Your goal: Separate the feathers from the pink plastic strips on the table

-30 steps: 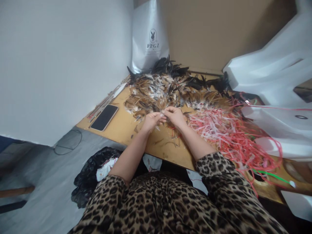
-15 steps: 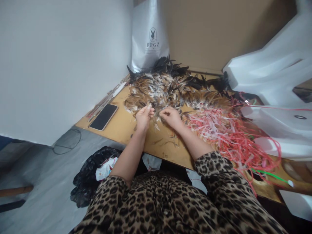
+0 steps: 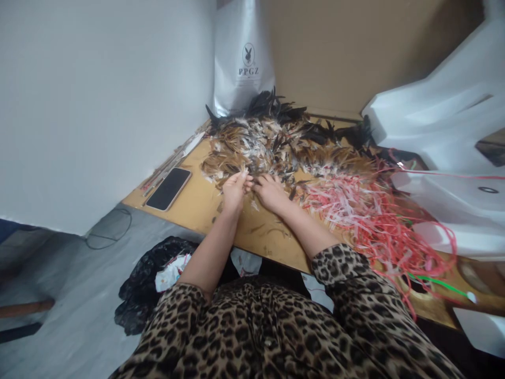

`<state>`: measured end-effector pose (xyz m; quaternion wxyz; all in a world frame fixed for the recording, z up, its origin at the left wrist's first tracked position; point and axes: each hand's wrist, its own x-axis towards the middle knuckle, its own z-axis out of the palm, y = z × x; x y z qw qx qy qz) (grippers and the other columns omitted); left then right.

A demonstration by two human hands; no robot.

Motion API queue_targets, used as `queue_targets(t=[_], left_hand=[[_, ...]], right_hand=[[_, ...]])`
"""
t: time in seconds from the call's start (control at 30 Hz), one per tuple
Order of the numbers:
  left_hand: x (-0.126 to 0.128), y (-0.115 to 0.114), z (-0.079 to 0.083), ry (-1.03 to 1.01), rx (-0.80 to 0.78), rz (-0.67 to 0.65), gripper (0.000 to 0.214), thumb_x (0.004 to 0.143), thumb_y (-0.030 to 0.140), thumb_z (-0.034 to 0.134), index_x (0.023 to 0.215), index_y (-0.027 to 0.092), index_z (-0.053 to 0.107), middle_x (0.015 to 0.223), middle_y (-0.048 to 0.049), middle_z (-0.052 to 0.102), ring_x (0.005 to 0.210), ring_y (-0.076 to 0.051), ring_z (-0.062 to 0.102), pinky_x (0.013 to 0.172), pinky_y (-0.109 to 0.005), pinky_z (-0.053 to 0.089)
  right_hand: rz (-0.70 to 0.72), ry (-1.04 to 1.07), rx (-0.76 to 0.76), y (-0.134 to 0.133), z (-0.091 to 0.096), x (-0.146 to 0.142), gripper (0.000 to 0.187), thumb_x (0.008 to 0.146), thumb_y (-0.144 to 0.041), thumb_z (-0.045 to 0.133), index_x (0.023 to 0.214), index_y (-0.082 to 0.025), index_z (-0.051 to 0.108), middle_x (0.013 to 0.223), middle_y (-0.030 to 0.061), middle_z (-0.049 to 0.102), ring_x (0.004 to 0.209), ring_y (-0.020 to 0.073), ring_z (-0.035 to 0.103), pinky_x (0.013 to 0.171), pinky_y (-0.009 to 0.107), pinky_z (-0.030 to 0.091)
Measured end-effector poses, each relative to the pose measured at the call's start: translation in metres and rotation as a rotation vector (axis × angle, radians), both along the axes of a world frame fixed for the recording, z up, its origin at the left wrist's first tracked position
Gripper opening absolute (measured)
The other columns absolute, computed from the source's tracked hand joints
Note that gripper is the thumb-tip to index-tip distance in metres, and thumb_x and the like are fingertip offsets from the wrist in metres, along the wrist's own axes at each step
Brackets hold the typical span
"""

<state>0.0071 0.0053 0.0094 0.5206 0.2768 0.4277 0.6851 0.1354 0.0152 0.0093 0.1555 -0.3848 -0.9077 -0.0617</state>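
Note:
A big heap of brown, white and black feathers [image 3: 272, 145] covers the far part of a wooden table [image 3: 197, 202]. My left hand [image 3: 235, 189] is at the heap's near edge, its fingers pinched together on a small bunch of feathers. Right beside it, my right hand [image 3: 270, 192] reaches into the heap with its fingers curled down among the feathers; what they grip is hidden. Both forearms stretch out from leopard-print sleeves.
A tangle of red and pink strips [image 3: 366, 213] lies right of the hands. A phone [image 3: 169, 188] rests face up at the table's left edge beside thin sticks. A white PPGZ bag [image 3: 244, 58] stands behind; white foam blocks [image 3: 445, 116] at right; black plastic bag [image 3: 142, 287] on the floor.
My hands, joined in front of me a second ago, came apart and moved forward to the feather heap; the right hand now digs in close to the left.

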Motion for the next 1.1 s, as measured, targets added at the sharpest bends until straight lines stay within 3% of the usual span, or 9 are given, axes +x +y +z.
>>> queue_targets(t=[0.17,0.4,0.6,0.83,1.1], left_hand=[[-0.001,0.000,-0.001,0.023,-0.019,-0.002,0.025,0.067,0.033,0.067,0.081,0.012,0.061,0.069,-0.0013,0.064,0.049,-0.003,0.052,0.045,-0.014,0.035],[-0.001,-0.001,-0.002,0.034,-0.044,-0.057,0.027,0.066,0.033,0.068,0.083,0.013,0.062,0.076,-0.0030,0.066,0.054,-0.003,0.054,0.045,-0.014,0.035],[-0.001,-0.004,-0.004,0.008,-0.034,-0.232,0.026,0.063,0.031,0.071,0.080,0.012,0.063,0.080,-0.0033,0.066,0.056,-0.004,0.057,0.044,-0.014,0.036],[-0.003,-0.009,-0.002,-0.036,-0.123,-0.545,0.024,0.069,0.026,0.069,0.087,0.012,0.063,0.079,-0.0064,0.068,0.055,-0.008,0.061,0.043,-0.014,0.040],[-0.005,-0.006,-0.005,-0.127,-0.154,-0.572,0.016,0.072,0.020,0.065,0.086,0.013,0.065,0.077,-0.0053,0.068,0.051,-0.005,0.058,0.042,-0.012,0.039]], right_hand=[[-0.016,0.044,-0.012,0.001,0.005,0.006,0.020,0.085,-0.022,0.045,0.084,-0.017,0.064,0.095,0.0110,0.058,0.098,0.0242,0.042,0.081,0.038,0.026],[-0.009,0.221,-0.032,0.007,0.017,0.023,0.017,0.081,-0.019,0.045,0.086,-0.017,0.061,0.092,0.0083,0.062,0.092,0.0216,0.048,0.084,0.035,0.027],[-0.005,0.254,0.059,0.012,0.021,0.033,0.020,0.084,-0.021,0.041,0.087,-0.017,0.060,0.089,0.0087,0.063,0.092,0.0224,0.048,0.086,0.036,0.026],[0.000,0.203,0.087,0.011,0.018,0.033,0.021,0.085,-0.024,0.041,0.085,-0.017,0.060,0.087,0.0094,0.061,0.090,0.0225,0.046,0.085,0.037,0.026],[0.009,0.276,0.039,0.008,0.017,0.029,0.017,0.084,-0.024,0.044,0.084,-0.018,0.060,0.088,0.0071,0.063,0.090,0.0210,0.049,0.084,0.035,0.027]])
